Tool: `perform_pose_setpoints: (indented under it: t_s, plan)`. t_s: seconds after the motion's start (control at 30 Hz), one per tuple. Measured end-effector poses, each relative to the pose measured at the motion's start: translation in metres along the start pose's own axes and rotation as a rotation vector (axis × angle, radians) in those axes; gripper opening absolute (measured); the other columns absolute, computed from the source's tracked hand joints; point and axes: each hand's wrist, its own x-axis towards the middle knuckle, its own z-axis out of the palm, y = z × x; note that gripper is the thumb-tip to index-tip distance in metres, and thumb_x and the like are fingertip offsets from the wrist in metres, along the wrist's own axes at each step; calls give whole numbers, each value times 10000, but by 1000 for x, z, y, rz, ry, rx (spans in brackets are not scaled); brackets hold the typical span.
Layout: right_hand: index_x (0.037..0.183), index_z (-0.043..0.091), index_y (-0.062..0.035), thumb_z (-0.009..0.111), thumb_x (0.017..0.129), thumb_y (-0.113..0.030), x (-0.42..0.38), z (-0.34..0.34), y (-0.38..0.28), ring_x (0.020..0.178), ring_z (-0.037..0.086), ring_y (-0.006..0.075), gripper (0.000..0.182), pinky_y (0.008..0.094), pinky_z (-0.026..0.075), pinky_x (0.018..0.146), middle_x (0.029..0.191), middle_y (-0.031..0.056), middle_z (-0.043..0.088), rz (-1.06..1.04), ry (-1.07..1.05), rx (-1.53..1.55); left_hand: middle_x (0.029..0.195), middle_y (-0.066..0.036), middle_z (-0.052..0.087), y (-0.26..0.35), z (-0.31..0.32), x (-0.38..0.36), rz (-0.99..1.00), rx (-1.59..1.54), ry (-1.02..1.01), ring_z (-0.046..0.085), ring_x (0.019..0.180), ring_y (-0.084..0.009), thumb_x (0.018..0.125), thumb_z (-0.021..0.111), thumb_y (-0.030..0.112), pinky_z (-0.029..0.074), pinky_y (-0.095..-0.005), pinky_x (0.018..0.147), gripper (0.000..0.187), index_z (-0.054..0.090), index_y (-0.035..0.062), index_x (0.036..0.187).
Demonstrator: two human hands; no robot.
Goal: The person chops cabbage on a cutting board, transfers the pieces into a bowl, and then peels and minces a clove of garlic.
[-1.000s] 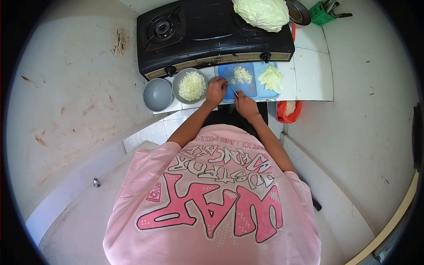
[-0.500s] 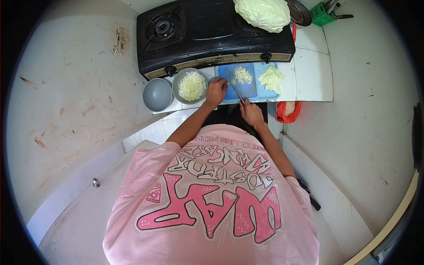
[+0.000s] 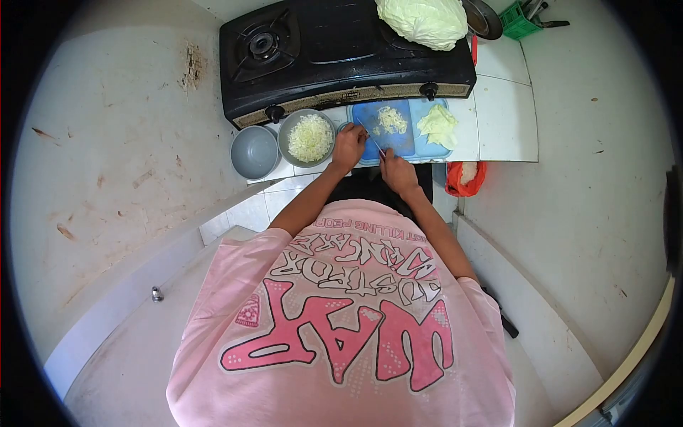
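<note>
My right hand (image 3: 398,173) is closed round the handle of a knife (image 3: 375,144), whose blade slants up and left over the blue cutting board (image 3: 391,146). At the board's left edge my left hand (image 3: 348,146) has its fingers bent together beside the blade. What they pinch is mostly hidden, with only a pale bit at the fingertips. Chopped cabbage (image 3: 390,120) lies in a small heap on the board's darker part. On its lighter right part rest loose cabbage leaves (image 3: 438,124). Left of my left hand, a grey bowl (image 3: 286,153) holds finely chopped cabbage (image 3: 310,138).
A second grey bowl (image 3: 254,152) stands at the far left. Behind the board is a black gas stove (image 3: 334,64) with a cabbage head (image 3: 425,21) on its right. A red bag (image 3: 466,186) hangs below the counter edge; a green basket (image 3: 517,23) of utensils stands at back right.
My right hand and the knife have shifted slightly left and up, so the blade lies nearer my left fingers. My left hand has stayed nearly in place.
</note>
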Motion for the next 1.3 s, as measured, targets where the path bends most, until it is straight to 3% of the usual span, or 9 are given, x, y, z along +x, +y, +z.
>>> perform_pose_setpoints:
  t_s: [0.53, 1.3]
  plan:
    - [1065, 507, 15, 526, 1016, -311, -27, -6, 18, 690, 676, 480, 330, 576, 551, 640, 721, 287, 665, 7, -58, 47, 879, -214, 650, -5, 3, -4, 0, 40, 13, 665, 761, -407, 843, 703, 18, 538, -472, 698, 83, 737, -4, 915]
    - [1050, 514, 16, 524, 1021, -299, 13, 5, 0, 677, 675, 481, 316, 564, 556, 621, 719, 291, 664, -25, 13, 77, 907, -213, 656, 0, 1, -3, -16, 70, 4, 664, 809, -419, 834, 669, -3, 543, -482, 735, 103, 731, -4, 917]
